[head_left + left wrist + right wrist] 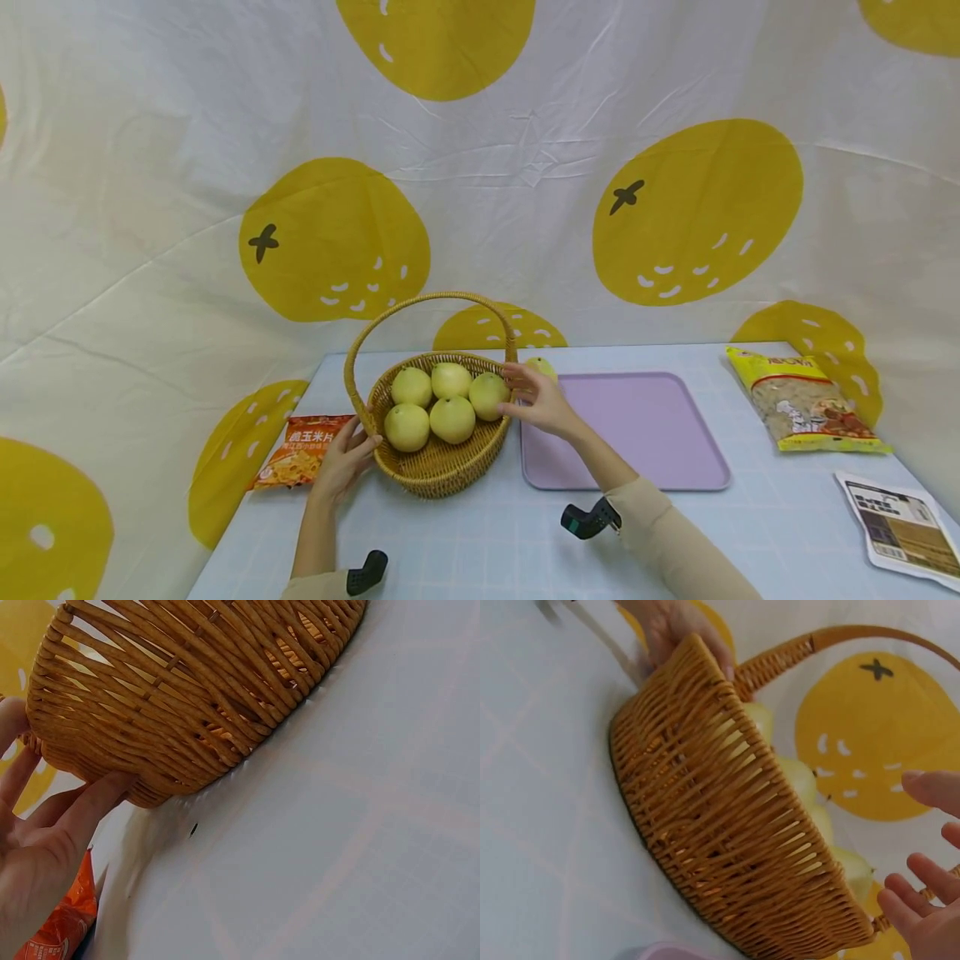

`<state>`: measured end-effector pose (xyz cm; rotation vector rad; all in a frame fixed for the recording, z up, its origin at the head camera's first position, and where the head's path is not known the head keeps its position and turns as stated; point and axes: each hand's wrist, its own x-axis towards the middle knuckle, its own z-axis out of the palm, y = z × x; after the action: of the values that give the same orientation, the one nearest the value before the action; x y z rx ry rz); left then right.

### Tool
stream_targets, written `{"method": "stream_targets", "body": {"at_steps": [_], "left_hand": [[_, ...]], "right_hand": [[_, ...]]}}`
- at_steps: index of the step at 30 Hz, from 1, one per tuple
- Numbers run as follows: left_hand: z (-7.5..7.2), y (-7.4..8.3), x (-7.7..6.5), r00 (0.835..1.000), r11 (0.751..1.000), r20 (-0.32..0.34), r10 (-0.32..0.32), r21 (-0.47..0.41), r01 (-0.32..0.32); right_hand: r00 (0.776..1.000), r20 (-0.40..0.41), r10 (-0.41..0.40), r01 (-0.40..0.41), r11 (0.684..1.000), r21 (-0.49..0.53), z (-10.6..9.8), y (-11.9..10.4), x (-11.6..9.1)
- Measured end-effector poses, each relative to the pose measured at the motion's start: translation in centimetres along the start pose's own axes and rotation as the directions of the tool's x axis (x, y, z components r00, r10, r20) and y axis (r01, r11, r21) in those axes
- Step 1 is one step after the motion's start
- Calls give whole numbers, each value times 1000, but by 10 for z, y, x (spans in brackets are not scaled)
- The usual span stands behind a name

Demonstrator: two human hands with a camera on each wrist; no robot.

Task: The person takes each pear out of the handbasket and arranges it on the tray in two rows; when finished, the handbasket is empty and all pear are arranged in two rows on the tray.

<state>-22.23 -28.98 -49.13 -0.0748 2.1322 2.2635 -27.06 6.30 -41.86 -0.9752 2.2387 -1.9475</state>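
A wicker basket (442, 481) with a tall arched handle stands on the table, several round yellow-green pears (452, 419) inside it. At its left side my left hand (341, 467) holds the rim near the handle's foot; in the left wrist view its fingers (94, 802) touch the woven outside. My right hand (546, 407) is at the basket's right rim, beside the rightmost pear and the handle's other foot. The right wrist view shows its fingers (907, 896) spread and loosely bent, holding nothing. Another pear (542, 367) shows partly behind that hand.
A purple tray (637, 433) lies right of the basket, partly under the right forearm. An orange snack bag (303, 454) lies beside the left hand. Far right are a yellow-and-clear food bag (806, 404) and a white-and-brown pouch (903, 525). A patterned cloth (525, 167) hangs behind.
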Motion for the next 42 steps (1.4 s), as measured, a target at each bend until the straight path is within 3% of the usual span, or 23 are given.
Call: {"method": "stream_targets", "body": {"at_steps": [10, 17, 24, 29, 34, 42], "left_hand": [[0, 0, 0, 1000, 1000, -9, -6, 2, 6], [0, 0, 1, 1000, 1000, -10, -13, 4, 13], [0, 0, 1, 1000, 999, -8, -16, 28, 16], [0, 1, 1, 1000, 1000, 2, -5, 25, 5], [0, 1, 1, 1000, 1000, 14, 13, 19, -13], [0, 3, 0, 1000, 1000, 6, -15, 23, 15]], "right_hand": [[1000, 13, -1, 2, 1000, -28, 5, 24, 15], [999, 24, 39, -37, 998, -47, 11, -7, 19], [999, -22, 33, -37, 973, -228, 20, 20, 37], [997, -25, 67, -72, 950, -305, 24, 18, 43], [995, 11, 95, -88, 957, -276, 20, 20, 43], [983, 122, 139, -86, 927, -364, 17, 24, 43]]}}
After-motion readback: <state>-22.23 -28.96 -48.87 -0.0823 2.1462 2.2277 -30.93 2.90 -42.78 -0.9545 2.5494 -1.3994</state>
